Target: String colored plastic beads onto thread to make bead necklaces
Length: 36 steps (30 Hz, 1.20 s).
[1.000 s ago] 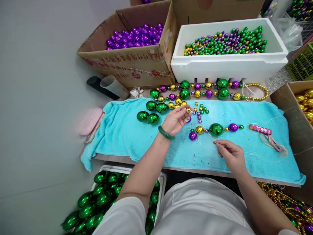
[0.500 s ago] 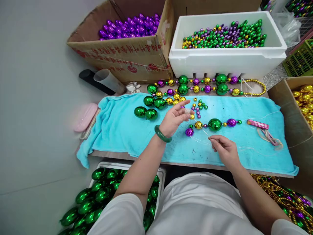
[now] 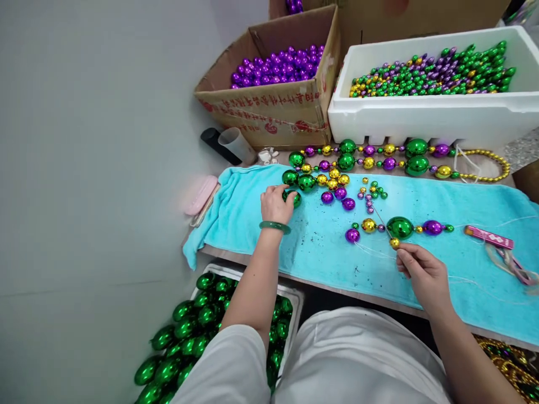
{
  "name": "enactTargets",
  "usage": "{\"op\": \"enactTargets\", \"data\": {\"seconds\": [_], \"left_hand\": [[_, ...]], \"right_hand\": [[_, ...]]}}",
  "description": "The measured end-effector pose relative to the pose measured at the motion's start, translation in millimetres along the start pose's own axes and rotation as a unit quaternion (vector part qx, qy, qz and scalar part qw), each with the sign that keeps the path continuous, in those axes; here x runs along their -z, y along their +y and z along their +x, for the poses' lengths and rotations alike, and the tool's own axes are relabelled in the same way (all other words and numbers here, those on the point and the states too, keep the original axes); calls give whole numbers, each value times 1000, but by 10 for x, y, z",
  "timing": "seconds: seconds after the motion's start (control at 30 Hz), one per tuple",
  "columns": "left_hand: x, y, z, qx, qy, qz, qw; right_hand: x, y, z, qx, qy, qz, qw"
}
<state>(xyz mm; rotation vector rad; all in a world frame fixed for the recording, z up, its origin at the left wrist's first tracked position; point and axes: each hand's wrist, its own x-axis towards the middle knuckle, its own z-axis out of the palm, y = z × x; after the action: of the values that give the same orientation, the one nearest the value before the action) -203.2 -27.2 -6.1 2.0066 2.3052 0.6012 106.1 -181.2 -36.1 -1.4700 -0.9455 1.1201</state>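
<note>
My left hand (image 3: 275, 205), with a green bangle on the wrist, is curled over a large green bead (image 3: 293, 197) at the left of the turquoise towel (image 3: 252, 235). My right hand (image 3: 423, 275) pinches a thin needle (image 3: 382, 222) with a small gold bead (image 3: 394, 243) threaded down to my fingers. The needle points up toward several loose small beads (image 3: 371, 193). A partly strung strand (image 3: 400, 227) of gold, green and purple beads lies just above my right hand. A lone purple bead (image 3: 352, 235) lies to its left.
Finished strands (image 3: 379, 157) lie behind the towel. A cardboard box of purple beads (image 3: 273, 106) and a white foam box of mixed beads (image 3: 421, 118) stand at the back. A tray of large green beads (image 3: 197, 325) sits below the table's edge. Pink scissors (image 3: 490, 237) lie at the right.
My left hand left the needle tip and moved left onto a large green bead. The gold bead slid down the needle to my right fingers. The camera turned left.
</note>
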Motion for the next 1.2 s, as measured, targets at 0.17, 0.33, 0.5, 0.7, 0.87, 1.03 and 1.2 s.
{"op": "enactTargets", "data": {"seconds": [0.17, 0.33, 0.5, 0.7, 0.87, 1.03, 1.2], "left_hand": [[-19, -35, -48, -6, -88, 10, 996], [52, 48, -89, 42, -136, -120, 982], [111, 362, -234, 226, -160, -622, 733], [76, 664, -335, 286, -220, -763, 537], [75, 738, -348, 299, -231, -762, 525], [92, 750, -360, 295, -241, -761, 525], [85, 736, -364, 304, -241, -768, 510]], "right_hand": [[-84, 0, -1, 10, -24, -14, 1000], [-118, -4, -33, 25, -43, -31, 998], [-118, -6, -136, 52, -74, -51, 995], [-132, -12, -199, 53, -81, -83, 992], [-130, 7, -183, 52, -76, -90, 992], [-143, -22, -182, 49, -74, -82, 993], [-134, -22, -181, 43, -67, -81, 994]]}}
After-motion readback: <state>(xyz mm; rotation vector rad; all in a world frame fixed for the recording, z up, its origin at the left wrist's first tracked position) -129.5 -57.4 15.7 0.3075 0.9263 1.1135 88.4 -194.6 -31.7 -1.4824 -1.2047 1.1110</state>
